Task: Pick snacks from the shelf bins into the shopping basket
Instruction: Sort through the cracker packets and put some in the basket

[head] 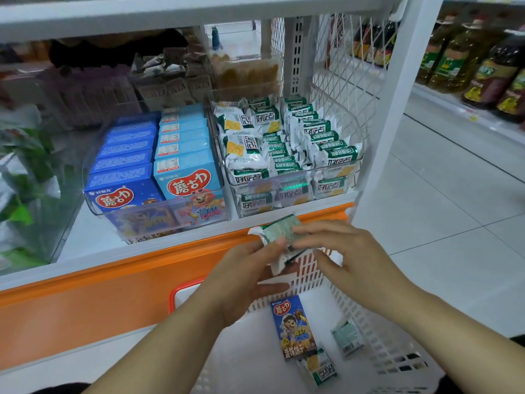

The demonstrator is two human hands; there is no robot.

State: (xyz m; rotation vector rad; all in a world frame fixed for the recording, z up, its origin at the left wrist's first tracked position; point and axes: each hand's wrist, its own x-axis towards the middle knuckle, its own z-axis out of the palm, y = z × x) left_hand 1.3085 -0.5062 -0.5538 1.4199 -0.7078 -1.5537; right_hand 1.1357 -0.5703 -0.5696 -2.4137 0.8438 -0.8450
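Two hands: the left hand (250,268) and the right hand (349,251) meet over the basket's far wall, both on one packet
Packet (281,231): green and white, tilted, held in the air just in front of the shelf edge, above the basket
Left hand: thumb on the packet's near end, fingers curled underneath it
Right hand: fingers laid over the packet's right end, thumb tucked below, pinching it
Basket (369,322): white, slotted walls, below the hands
In the basket: a blue box (294,325) lying flat, label up; a second packet (348,338) near its right side; a third packet (319,366) touching its near end
Left bin (159,217): clear, two rows of boxes, dark blue and light blue
Right bin (284,194): clear, full of green-and-white packets like the held one
Shelf (113,285): white, with an orange front strip
Bottles (483,72): on shelves at the far right, blurred
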